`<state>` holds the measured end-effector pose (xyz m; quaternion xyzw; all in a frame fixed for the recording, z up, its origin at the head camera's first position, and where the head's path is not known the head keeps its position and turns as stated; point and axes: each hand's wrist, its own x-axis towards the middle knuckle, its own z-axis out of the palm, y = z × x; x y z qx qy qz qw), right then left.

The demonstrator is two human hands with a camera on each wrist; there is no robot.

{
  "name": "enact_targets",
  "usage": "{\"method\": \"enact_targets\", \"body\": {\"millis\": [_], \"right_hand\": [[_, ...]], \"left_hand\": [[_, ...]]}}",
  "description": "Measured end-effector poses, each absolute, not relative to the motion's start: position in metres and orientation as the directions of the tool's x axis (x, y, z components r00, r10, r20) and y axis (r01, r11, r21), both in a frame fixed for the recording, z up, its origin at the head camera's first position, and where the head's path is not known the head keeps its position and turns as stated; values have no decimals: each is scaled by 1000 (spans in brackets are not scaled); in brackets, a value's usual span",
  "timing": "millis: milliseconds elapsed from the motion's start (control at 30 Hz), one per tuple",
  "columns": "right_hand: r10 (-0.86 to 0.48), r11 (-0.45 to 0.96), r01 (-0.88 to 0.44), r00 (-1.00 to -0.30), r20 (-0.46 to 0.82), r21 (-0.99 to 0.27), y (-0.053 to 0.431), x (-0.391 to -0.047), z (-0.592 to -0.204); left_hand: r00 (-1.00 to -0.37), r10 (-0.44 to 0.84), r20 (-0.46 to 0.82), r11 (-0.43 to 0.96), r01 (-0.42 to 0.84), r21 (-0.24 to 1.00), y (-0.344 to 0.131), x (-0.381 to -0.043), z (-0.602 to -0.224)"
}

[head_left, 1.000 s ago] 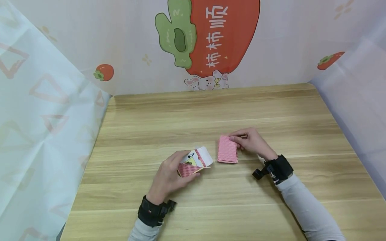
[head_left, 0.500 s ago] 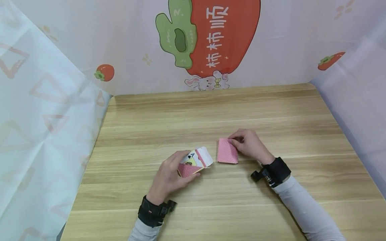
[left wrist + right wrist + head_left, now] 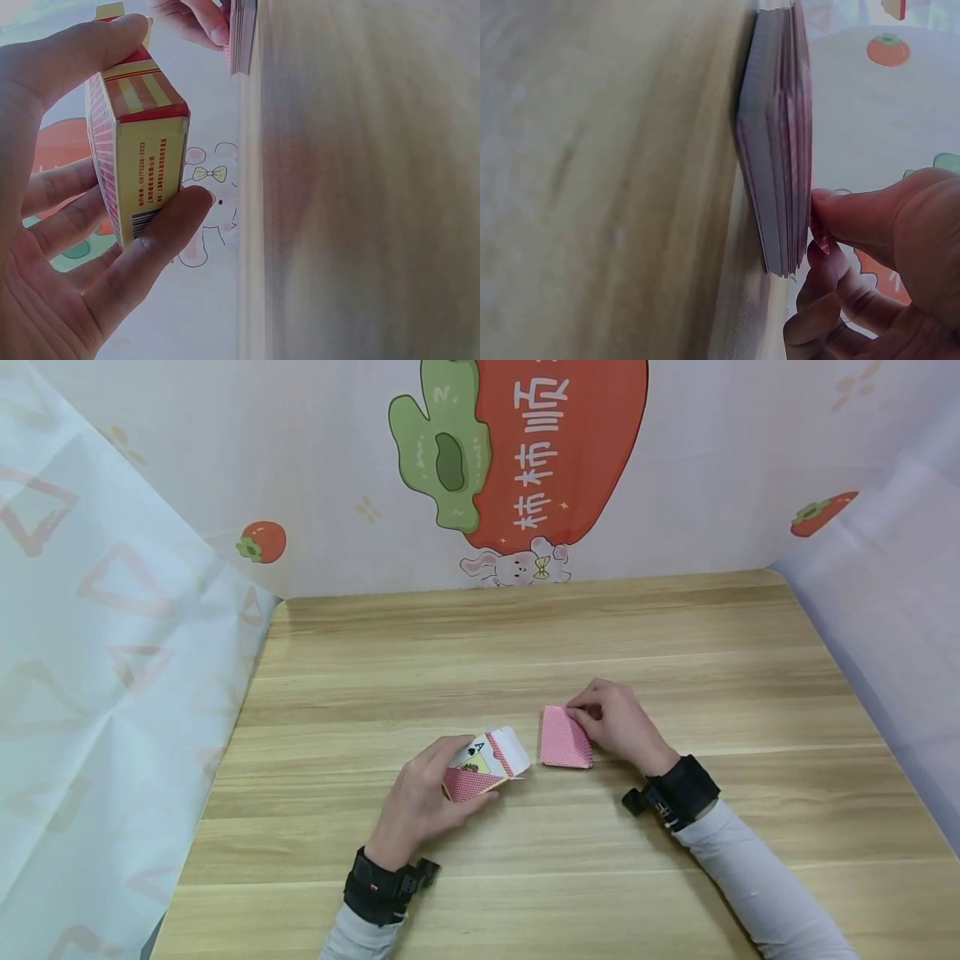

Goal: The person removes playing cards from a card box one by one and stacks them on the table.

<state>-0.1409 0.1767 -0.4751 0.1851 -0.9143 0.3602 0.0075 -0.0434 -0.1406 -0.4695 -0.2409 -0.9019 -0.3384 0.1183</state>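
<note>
My left hand [image 3: 416, 802] holds an opened playing-card box [image 3: 468, 784] tilted above the wooden table, thumb on one side and fingers on the other. Its white flap points right, and an ace shows on its front. In the left wrist view the box's yellow end [image 3: 154, 169] faces the camera. Just right of it, a deck of playing cards [image 3: 561, 742] lies with pink patterned backs up. Thumb and index finger of my right hand [image 3: 621, 725] pinch a far right corner of the top. The right wrist view shows that pinched corner [image 3: 820, 234] bent up from the slightly uneven stack [image 3: 761, 165].
The wooden table [image 3: 420, 652] extends around both hands. Behind it hangs a white cloth [image 3: 322, 460] printed with a large persimmon and a rabbit. More pale cloth [image 3: 127, 710] drapes along the left side. Both wrists wear black straps with small cameras.
My right hand has shifted slightly left and towards me. The offset upper cards have slid nearer, lining up better with the deck, and a corner is now lifted. The left hand and box stay put.
</note>
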Motion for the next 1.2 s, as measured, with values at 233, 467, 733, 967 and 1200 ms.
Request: {"method": "enact_targets", "body": {"millis": [233, 467, 733, 967, 1200], "right_hand": [[-311, 689, -327, -939, 143, -646, 177, -140, -476], [-324, 685, -382, -922, 210, -621, 173, -138, -472], [-381, 510, -523, -849, 366, -683, 156, -119, -449], [-455, 314, -536, -810, 371, -784, 141, -98, -437], [-571, 273, -505, -770, 285, -819, 127, -83, -441]], "left_hand": [[-849, 355, 391, 657, 524, 542, -140, -44, -469], [-840, 360, 406, 646, 538, 541, -140, -44, -469], [-817, 382, 431, 626, 572, 530, -140, -45, -470], [-797, 420, 435, 611, 602, 513, -138, -44, -468], [-763, 461, 452, 580, 645, 497, -136, -41, -468]]}}
